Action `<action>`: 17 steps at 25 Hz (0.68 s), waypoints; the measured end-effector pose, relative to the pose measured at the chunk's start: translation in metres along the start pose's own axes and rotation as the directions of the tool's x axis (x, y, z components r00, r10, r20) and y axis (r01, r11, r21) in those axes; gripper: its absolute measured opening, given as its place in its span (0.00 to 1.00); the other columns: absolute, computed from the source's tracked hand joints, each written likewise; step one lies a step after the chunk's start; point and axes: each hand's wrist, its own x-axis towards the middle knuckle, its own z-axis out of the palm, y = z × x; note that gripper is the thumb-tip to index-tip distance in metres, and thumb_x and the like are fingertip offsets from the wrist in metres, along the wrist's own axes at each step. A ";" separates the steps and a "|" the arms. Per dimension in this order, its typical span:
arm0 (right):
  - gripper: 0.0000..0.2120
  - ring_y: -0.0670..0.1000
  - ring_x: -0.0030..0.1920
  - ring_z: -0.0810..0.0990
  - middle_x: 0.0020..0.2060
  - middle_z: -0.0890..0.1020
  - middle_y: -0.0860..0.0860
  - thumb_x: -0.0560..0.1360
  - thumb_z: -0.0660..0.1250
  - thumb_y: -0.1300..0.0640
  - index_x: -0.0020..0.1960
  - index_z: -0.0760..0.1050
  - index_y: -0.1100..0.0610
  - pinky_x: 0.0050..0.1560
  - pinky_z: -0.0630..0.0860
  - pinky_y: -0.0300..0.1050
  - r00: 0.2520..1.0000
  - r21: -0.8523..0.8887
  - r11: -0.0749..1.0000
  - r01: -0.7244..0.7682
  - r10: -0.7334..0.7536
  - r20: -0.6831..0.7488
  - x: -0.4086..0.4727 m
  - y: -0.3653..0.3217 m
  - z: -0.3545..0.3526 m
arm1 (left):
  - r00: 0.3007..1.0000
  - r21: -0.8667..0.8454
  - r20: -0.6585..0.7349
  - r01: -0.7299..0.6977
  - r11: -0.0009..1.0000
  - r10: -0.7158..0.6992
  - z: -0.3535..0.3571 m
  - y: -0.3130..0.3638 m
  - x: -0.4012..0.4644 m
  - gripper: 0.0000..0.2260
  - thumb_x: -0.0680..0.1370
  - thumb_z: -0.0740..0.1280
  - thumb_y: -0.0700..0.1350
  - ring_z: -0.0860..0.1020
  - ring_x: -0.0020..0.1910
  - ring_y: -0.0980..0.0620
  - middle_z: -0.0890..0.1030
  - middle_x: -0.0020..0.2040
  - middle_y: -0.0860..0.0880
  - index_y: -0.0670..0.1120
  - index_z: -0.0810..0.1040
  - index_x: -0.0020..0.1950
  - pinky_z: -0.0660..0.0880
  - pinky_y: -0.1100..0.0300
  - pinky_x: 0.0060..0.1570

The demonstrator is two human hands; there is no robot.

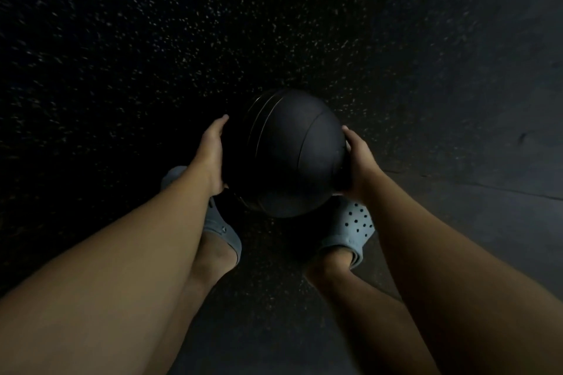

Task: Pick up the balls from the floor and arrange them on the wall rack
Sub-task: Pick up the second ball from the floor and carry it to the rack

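Observation:
A large black ball [286, 155] with thin pale seam lines fills the middle of the head view, held between both palms above my feet. My left hand [213, 155] presses flat against its left side, fingers pointing forward. My right hand [359, 161] cups its right side, fingers curled around the far edge. The ball's underside and my fingertips behind it are hidden. No wall rack and no other balls are in view.
Dark speckled rubber floor [152, 39] spreads ahead and to the left. A smoother grey floor strip [487, 161] with a seam runs along the right. My feet in pale grey perforated clogs [356, 228] stand directly under the ball.

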 end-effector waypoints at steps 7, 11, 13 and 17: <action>0.28 0.56 0.57 0.83 0.60 0.86 0.53 0.78 0.60 0.33 0.66 0.82 0.50 0.48 0.78 0.52 0.998 0.163 0.985 0.060 -0.060 -0.006 -0.115 -0.009 0.009 | 0.997 -0.129 0.057 -0.044 0.991 0.052 0.002 0.021 -0.101 0.22 0.77 0.64 0.65 0.85 0.49 0.45 0.89 0.45 0.46 0.51 0.90 0.44 0.83 0.53 0.44; 0.28 0.56 0.55 0.84 0.58 0.87 0.54 0.79 0.59 0.35 0.69 0.81 0.51 0.44 0.78 0.52 0.971 0.105 0.967 0.231 -0.237 0.045 -0.273 -0.047 0.018 | 0.975 -0.211 0.135 -0.146 0.967 0.177 -0.004 0.059 -0.254 0.25 0.78 0.61 0.64 0.88 0.47 0.46 0.91 0.46 0.46 0.50 0.92 0.44 0.85 0.53 0.40; 0.30 0.58 0.58 0.84 0.62 0.86 0.55 0.79 0.60 0.34 0.70 0.79 0.51 0.51 0.81 0.54 0.919 0.085 0.923 0.374 -0.381 0.098 -0.370 -0.081 0.032 | 0.937 -0.260 0.157 -0.266 0.928 0.312 -0.010 0.092 -0.354 0.25 0.79 0.59 0.63 0.86 0.54 0.44 0.90 0.52 0.45 0.50 0.91 0.51 0.84 0.51 0.47; 0.30 0.60 0.63 0.84 0.63 0.86 0.56 0.79 0.60 0.34 0.69 0.81 0.52 0.65 0.79 0.60 0.689 0.085 0.736 0.672 -0.662 0.294 -0.582 -0.144 0.085 | 0.753 -0.406 0.063 -0.581 0.706 0.655 -0.034 0.158 -0.572 0.23 0.81 0.58 0.60 0.86 0.54 0.43 0.90 0.52 0.44 0.50 0.90 0.53 0.82 0.52 0.47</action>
